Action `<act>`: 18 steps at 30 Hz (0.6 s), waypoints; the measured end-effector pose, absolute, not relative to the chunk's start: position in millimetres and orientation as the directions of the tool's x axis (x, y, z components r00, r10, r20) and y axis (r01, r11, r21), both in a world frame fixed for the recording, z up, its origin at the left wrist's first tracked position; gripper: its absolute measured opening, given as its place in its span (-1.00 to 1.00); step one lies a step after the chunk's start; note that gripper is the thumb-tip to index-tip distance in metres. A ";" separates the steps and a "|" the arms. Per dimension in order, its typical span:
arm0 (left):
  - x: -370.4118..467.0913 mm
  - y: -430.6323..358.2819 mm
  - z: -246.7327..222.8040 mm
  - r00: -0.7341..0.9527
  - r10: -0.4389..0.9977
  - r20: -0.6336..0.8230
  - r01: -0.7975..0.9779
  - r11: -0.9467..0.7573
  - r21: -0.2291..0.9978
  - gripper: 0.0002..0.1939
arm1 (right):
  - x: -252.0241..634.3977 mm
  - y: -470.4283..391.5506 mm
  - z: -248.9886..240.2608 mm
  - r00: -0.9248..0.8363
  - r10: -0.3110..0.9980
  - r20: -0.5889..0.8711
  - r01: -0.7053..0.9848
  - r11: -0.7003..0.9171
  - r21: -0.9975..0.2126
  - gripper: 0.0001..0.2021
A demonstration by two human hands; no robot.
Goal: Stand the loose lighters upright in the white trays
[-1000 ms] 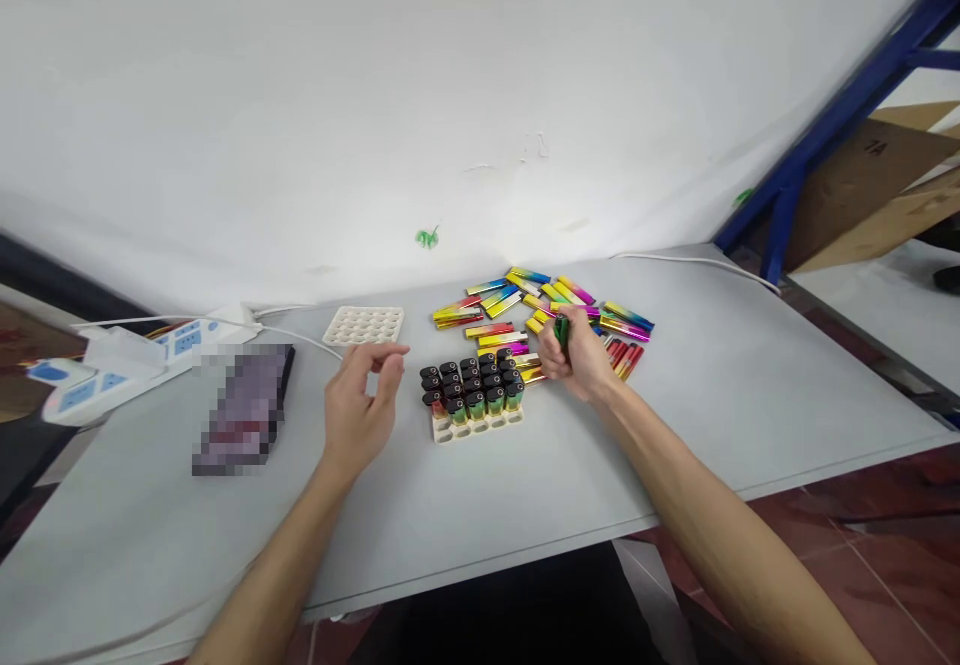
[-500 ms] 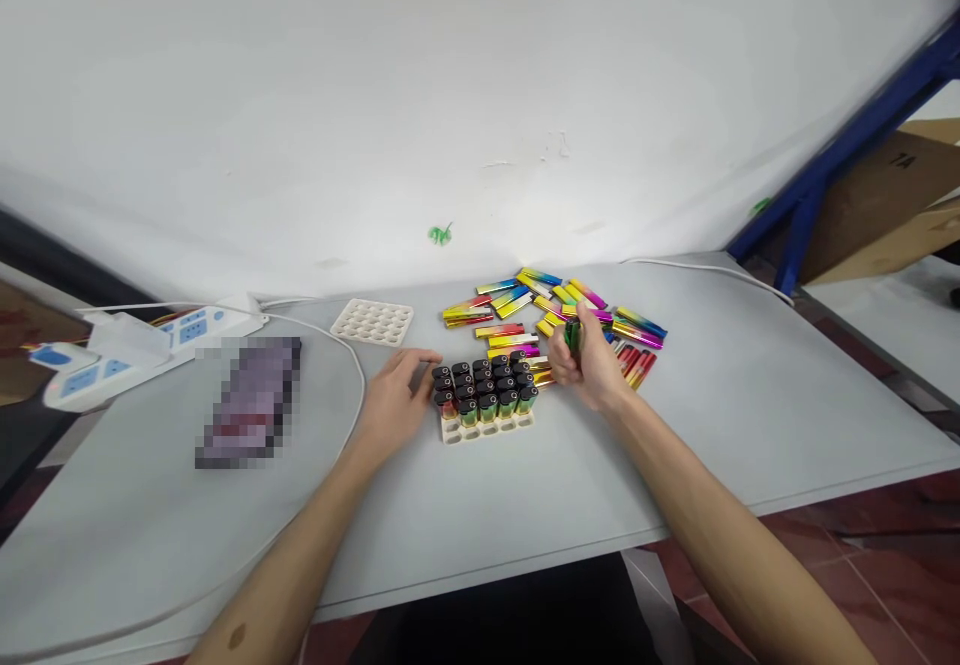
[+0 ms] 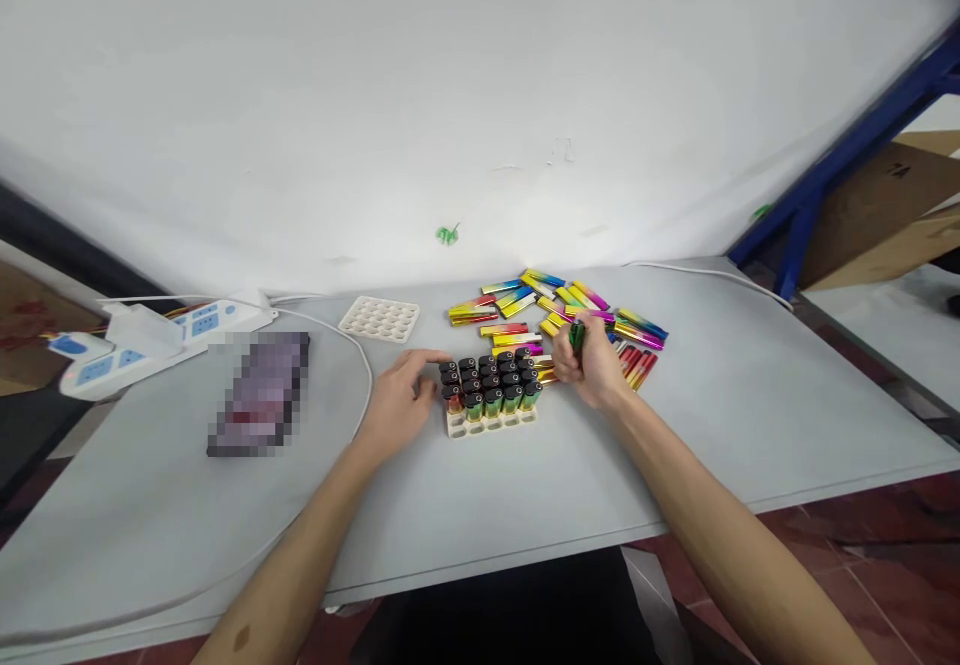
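Black-topped lighters stand upright in rows in a white holed tray; the near row of holes holds none. My left hand rests on the table at the tray's left side, fingers apart, the index fingertip at the back left lighter. Right of the tray, my right hand is wrapped round a dark green lighter, thumb up along it; most of it is hidden in the fist. Shiny multicoloured lighters lie loosely piled behind and around my right hand, their ends hard to make out.
A second white holed tray lies at the back left. Further left are a blurred-out phone-like object and a white power strip. A white cable curves across the table beside my left forearm. The wall stands behind.
The whole view has shifted slightly, so the table's things sit a little further right. My right hand keeps its grip on the green lighter, and my left hand stays beside the tray.
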State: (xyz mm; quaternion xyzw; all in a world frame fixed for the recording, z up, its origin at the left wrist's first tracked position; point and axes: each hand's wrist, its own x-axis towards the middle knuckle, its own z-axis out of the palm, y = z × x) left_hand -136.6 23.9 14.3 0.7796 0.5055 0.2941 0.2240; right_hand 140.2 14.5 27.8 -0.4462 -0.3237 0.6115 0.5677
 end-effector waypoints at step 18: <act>-134.8 25.4 9.8 0.511 0.818 0.265 0.654 -0.570 0.497 -0.66 | 131.3 -27.1 109.6 -0.142 0.947 0.290 0.435 0.322 -0.841 -0.75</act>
